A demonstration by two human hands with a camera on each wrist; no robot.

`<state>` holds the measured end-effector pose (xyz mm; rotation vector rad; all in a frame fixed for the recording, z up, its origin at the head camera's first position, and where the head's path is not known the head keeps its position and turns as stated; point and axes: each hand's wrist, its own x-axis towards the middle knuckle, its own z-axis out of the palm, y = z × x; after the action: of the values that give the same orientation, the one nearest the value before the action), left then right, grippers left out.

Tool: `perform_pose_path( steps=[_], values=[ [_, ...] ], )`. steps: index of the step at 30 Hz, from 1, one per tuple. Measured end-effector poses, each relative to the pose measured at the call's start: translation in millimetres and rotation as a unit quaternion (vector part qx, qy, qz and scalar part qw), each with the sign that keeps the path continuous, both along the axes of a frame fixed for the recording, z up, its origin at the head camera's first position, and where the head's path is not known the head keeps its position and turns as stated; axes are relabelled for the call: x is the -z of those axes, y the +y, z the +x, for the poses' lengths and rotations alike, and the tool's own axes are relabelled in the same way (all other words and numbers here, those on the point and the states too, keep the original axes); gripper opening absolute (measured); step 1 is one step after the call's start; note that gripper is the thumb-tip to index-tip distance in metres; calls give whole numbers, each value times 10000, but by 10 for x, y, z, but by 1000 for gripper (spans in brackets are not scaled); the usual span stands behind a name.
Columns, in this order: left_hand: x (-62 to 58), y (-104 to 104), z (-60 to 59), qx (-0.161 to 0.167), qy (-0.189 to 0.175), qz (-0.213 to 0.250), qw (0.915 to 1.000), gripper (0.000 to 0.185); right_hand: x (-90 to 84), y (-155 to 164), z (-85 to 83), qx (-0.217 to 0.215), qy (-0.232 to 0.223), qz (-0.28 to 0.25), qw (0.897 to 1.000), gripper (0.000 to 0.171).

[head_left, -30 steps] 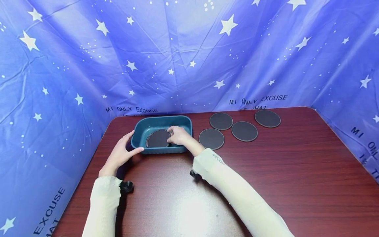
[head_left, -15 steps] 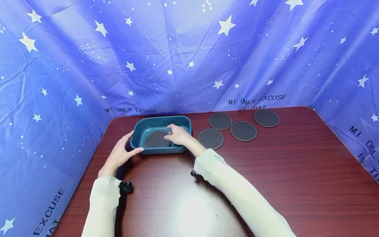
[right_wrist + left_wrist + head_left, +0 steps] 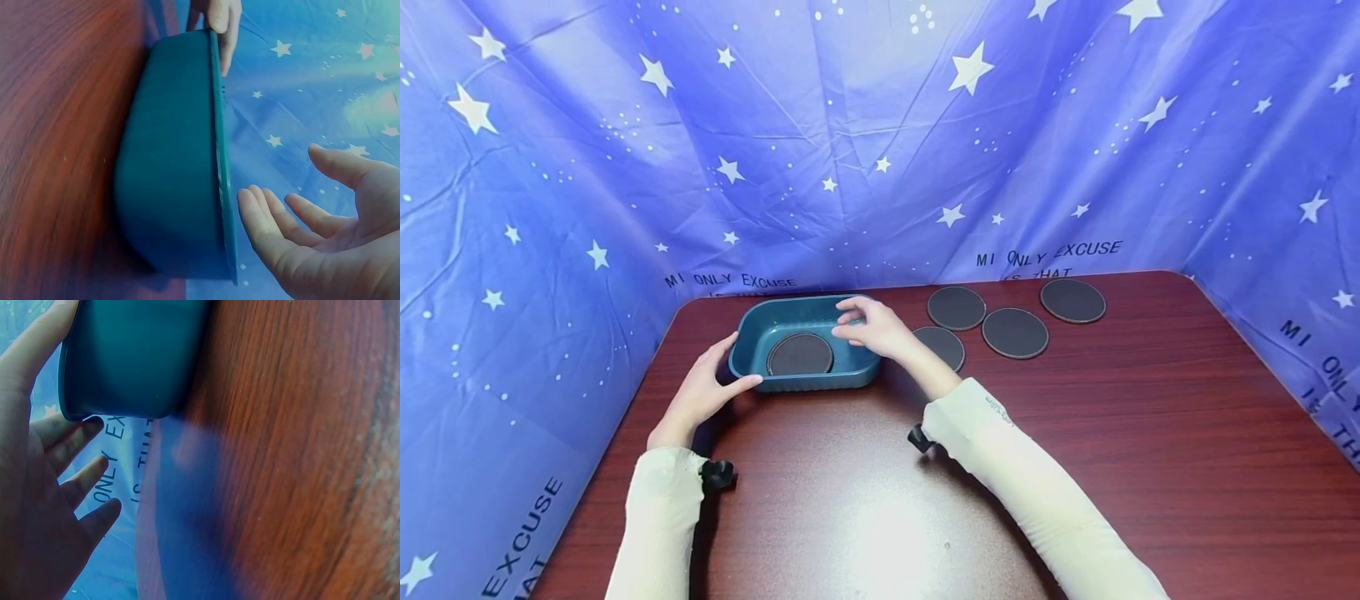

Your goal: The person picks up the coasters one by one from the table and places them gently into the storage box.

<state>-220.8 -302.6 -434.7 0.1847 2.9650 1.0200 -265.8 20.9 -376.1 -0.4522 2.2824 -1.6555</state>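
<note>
A teal rectangular tub stands at the table's back left. My left hand holds its left end, the thumb over the front rim and fingers along the left side. In the left wrist view, the index finger meets the rim while the other fingers are spread. A round black coaster with a stitched-looking edge lies flat inside the tub, left of its middle. My right hand hovers over the tub's right end, its fingers relaxed and nothing in them. The right wrist view shows this hand apart from the rim.
Right of the tub lie several more black coasters: one at the back, one beside it, one farther right, and one partly behind my right forearm. A blue star-patterned curtain surrounds the brown table.
My right hand has let go of the coaster in the tub and has risen, moving right and back. The coaster now lies fully uncovered. My left hand has stayed on the tub.
</note>
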Motion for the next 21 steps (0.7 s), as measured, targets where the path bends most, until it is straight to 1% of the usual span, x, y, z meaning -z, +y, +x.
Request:
perform_pose_path(
  steps=[5, 14, 17, 21],
  values=[
    [-1, -11, 2, -16, -4, 5, 10000, 99, -16, 178, 8, 28, 23, -488, 9988, 48],
    [-3, -7, -2, -10, 22, -35, 10000, 99, 0, 536, 16, 160, 152, -1027, 9945, 47],
    [2, -3, -2, 1, 36, -29, 10000, 98, 16, 677, 22, 292, 131, -1131, 9931, 47],
    [9, 0, 1, -13, 33, -21, 10000, 98, 31, 897, 32, 481, 146, -1122, 9924, 46]
  ],
)
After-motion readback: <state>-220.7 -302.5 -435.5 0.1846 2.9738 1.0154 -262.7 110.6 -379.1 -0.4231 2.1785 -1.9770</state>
